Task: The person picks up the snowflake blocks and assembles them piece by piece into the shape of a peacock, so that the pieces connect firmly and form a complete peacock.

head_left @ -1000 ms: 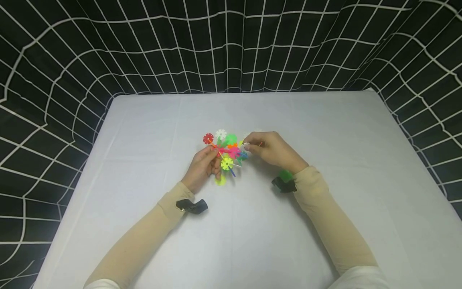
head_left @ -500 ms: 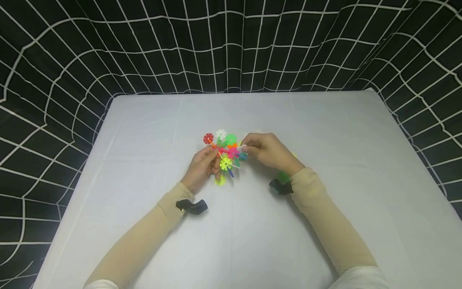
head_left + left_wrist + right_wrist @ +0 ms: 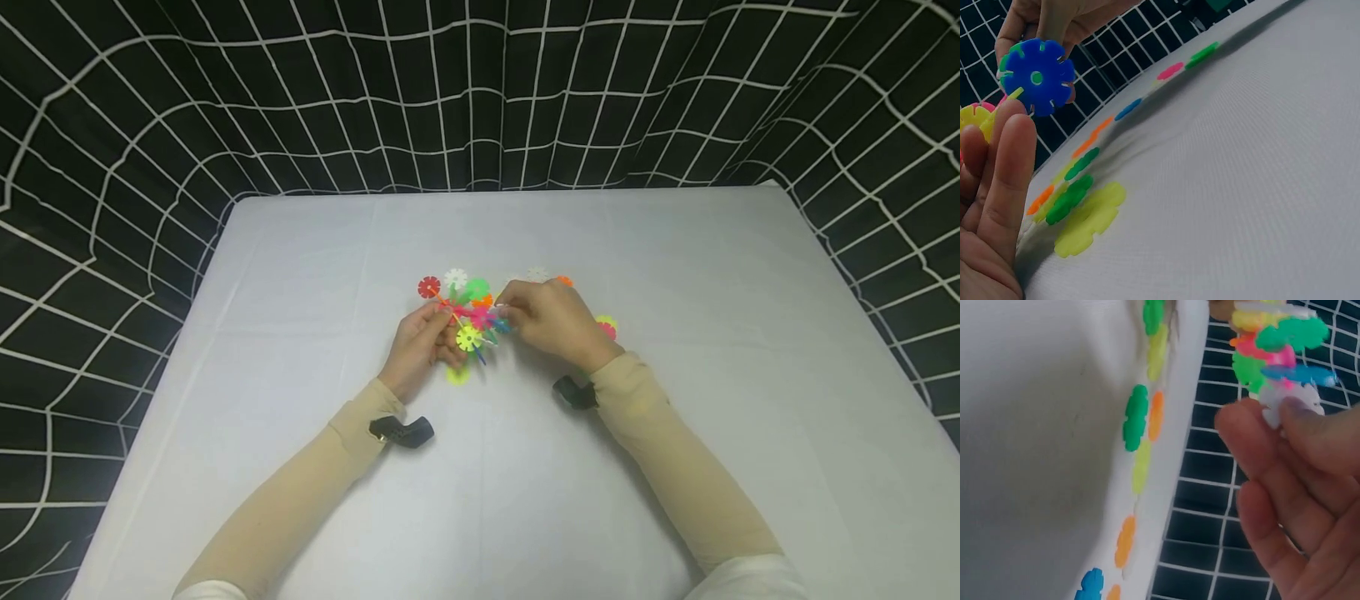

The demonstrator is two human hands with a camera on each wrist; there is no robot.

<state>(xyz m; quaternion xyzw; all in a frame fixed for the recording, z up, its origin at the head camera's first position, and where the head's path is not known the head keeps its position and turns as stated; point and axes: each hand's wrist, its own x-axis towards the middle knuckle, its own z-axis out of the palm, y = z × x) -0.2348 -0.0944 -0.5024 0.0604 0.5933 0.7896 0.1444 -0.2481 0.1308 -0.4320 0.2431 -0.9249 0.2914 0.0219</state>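
My left hand [image 3: 420, 346] grips a cluster of interlocking notched plastic discs [image 3: 468, 337] above the table, in the middle of the head view. Red, white, green, yellow and pink discs stick out of it at various angles. In the left wrist view a blue disc [image 3: 1029, 78] faces the camera beyond the left fingers. At the cluster's right side, my right hand [image 3: 553, 321] pinches a white disc [image 3: 1288, 403] between thumb and forefinger. The right wrist view has that disc right against the cluster, close to a blue one [image 3: 1300, 375] seen edge-on.
Several loose discs lie on the white-covered table [image 3: 300, 275]: a yellow one [image 3: 1091, 219], green ones [image 3: 1070, 200] and orange ones [image 3: 1125, 542] among them. In the head view a pink disc [image 3: 606, 330] shows beside the right wrist. A black curtain with white grid lines [image 3: 480, 92] hangs behind.
My right hand has shifted slightly left and down, bringing the white disc against the cluster. Orange and pink loose discs now show past it; the green one is covered. The left hand stays nearly still.
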